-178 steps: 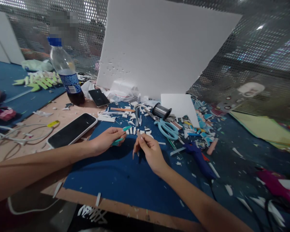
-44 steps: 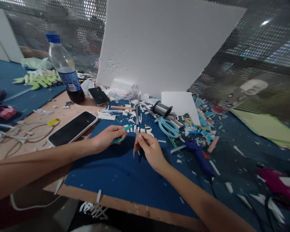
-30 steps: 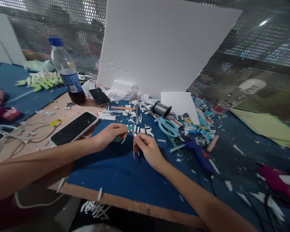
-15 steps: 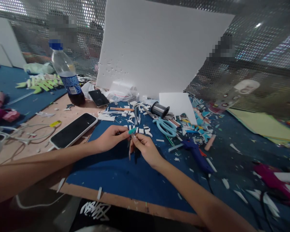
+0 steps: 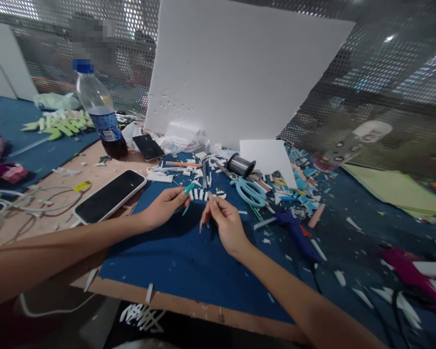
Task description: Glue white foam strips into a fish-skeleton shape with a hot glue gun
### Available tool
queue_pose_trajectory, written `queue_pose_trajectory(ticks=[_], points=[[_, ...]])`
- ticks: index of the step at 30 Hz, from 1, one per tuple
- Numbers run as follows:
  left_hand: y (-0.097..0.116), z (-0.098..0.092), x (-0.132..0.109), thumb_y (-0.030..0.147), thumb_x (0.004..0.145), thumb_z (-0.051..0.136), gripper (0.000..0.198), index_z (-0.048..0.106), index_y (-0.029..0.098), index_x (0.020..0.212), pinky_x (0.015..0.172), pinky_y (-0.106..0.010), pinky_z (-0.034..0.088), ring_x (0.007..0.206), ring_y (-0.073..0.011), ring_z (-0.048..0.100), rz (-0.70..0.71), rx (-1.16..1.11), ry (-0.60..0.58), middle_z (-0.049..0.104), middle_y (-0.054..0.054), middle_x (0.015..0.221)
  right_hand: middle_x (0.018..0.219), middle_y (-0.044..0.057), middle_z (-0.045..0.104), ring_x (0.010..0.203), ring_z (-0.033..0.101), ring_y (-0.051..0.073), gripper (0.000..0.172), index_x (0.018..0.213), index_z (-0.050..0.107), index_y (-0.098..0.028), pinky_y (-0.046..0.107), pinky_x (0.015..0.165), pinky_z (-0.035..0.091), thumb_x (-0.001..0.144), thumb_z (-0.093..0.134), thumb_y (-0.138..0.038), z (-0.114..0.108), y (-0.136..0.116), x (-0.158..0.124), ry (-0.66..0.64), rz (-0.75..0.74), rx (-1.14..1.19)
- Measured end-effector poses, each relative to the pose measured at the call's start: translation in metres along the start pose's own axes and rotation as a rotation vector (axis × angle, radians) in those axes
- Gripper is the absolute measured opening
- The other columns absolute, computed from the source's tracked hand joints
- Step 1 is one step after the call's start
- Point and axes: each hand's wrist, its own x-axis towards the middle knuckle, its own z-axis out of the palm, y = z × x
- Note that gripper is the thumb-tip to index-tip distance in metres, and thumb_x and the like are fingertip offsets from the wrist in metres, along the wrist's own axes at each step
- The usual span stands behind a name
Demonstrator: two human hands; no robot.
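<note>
My left hand (image 5: 167,206) is over the blue mat, its thumb and fingers drawn together. Long teal tips, apparently nails, show at its fingers; anything pinched there is too small to make out. To its right, my right hand (image 5: 227,225) has thumb and index finger pressed together, with the other fingers curled beneath. What lies in that pinch, if anything, I cannot make out. The two hands are apart. Just beyond the fingertips lies a row of small white cut pieces (image 5: 199,195) on the blue mat (image 5: 167,264).
Light-blue scissors (image 5: 252,192), a dark spool (image 5: 241,165) and a blue glue gun (image 5: 298,237) lie to the right among scraps. A phone (image 5: 111,197) and a drink bottle (image 5: 105,121) are at left. Behind stands a white board (image 5: 236,68). A magenta glue gun (image 5: 414,276) lies far right.
My hands have moved apart: the left slightly left, the right slightly right. The row of white pieces now shows more fully between them.
</note>
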Motion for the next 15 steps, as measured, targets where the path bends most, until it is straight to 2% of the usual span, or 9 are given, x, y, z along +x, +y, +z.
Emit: queue_pose_trajectory(ticks=[4,8,15], points=[[-0.0046,-0.0007,0.0009,0.054,0.084,0.043,0.043,0.045,0.017,0.063,0.049,-0.021,0.026,0.049,-0.0073,0.031,-0.038,-0.098,0.032,0.039,0.004,0.054,0.056,-0.001,0.054,0.050,0.055,0.012,0.035,0.062,0.053,-0.019,0.026,0.053,0.044,0.089,0.048,-0.041,0.0025,-0.0059,-0.0041,0.024,-0.022,-0.115],[-0.0047,-0.0007,0.0012,0.053,0.083,0.044,0.042,0.046,0.017,0.063,0.049,-0.022,0.026,0.049,-0.0073,0.031,-0.053,-0.109,0.011,0.039,0.004,0.055,0.059,0.000,0.055,0.054,0.053,0.013,0.035,0.063,0.054,-0.020,0.027,0.056,0.045,0.089,0.047,-0.042,0.0032,-0.0065,-0.0057,0.058,-0.052,-0.198],[-0.0018,-0.0012,0.0004,0.050,0.085,0.043,0.042,0.047,0.016,0.061,0.051,-0.022,0.026,0.050,-0.0073,0.031,-0.024,-0.085,-0.008,0.039,0.004,0.057,0.060,0.000,0.055,0.053,0.052,0.012,0.034,0.064,0.054,-0.020,0.025,0.053,0.043,0.090,0.047,-0.041,0.0023,-0.0023,-0.0036,0.037,-0.041,-0.183]])
